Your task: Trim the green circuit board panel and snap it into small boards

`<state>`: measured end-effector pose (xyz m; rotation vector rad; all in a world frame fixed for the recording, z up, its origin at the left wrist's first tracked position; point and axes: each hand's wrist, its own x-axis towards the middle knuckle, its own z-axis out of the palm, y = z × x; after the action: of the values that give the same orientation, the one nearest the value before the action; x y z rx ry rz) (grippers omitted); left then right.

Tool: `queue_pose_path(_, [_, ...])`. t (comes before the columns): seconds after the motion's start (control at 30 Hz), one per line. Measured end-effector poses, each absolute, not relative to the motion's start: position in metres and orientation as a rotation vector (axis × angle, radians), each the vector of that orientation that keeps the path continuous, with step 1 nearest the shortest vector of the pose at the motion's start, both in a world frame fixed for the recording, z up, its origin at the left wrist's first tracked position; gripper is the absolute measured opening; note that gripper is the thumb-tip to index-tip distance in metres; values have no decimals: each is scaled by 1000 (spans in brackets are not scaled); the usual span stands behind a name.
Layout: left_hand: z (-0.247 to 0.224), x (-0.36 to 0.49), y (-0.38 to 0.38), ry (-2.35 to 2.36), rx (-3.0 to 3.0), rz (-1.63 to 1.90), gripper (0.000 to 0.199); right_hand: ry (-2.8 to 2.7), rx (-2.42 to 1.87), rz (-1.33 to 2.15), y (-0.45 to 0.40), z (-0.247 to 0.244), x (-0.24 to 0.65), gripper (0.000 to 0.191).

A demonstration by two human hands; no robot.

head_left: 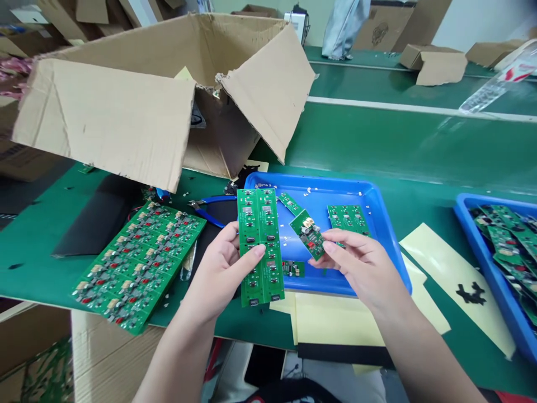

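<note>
The left hand (pixel 220 274) pinched a long green board (pixel 260 224) over the blue tray's (pixel 319 180) left edge. The right hand (pixel 367 271) pinched a small board (pixel 307 235) above its middle. Gentle grips on the edges seemed best for the tiny parts.

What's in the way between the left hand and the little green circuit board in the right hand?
Part of the long green two-strip circuit board that the left hand holds is in between. Past it, nothing visible blocks the little board.

Left hand (pixel 218 274) grips, thumb (pixel 250 262) on top, forearm (pixel 178 344) angled toward one o'clock. Right hand (pixel 369 268) pinches, pointing toward ten o'clock.
</note>
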<state>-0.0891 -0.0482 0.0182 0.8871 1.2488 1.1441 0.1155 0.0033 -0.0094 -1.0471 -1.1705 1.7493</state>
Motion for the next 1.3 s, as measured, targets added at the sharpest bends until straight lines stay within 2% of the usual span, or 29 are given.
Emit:
queue_pose_path(0.2, [17,-88,-50,1199,885,1184,40,-1758,-1607,1411,17,-30,118,39])
queue_pose_path(0.27, [16,-86,-53,1183,857,1225,39,-1784,-1722,1459,16,-33,116,54])
queue_pose_path(0.37, [10,-86,-58,1150,830,1226,38,-1755,-1976,1364,14,-34,113,65])
queue_pose_path(0.5, [2,-92,-64,1170,835,1195,39,-1836,-2077,1350,16,-35,110,65])
queue_pose_path(0.63, [5,-98,-68,1162,787,1246,34,-1962,-2045,1329,18,-39,109,75])
queue_pose_path(0.73, [11,-101,-71,1122,803,1254,31,-1968,-1990,1265,18,-41,107,69])
queue_pose_path(0.93, [20,-104,-75,1072,853,1236,29,-1809,-1810,1399,18,-36,105,63])
queue_pose_path(1.17, [25,-101,-73,1090,978,1245,25,-1845,-1763,1240,21,-46,113,55])
queue_pose_path(1.3, [29,-97,-70,1077,998,1257,25,-2016,-1658,987,22,-53,119,44])
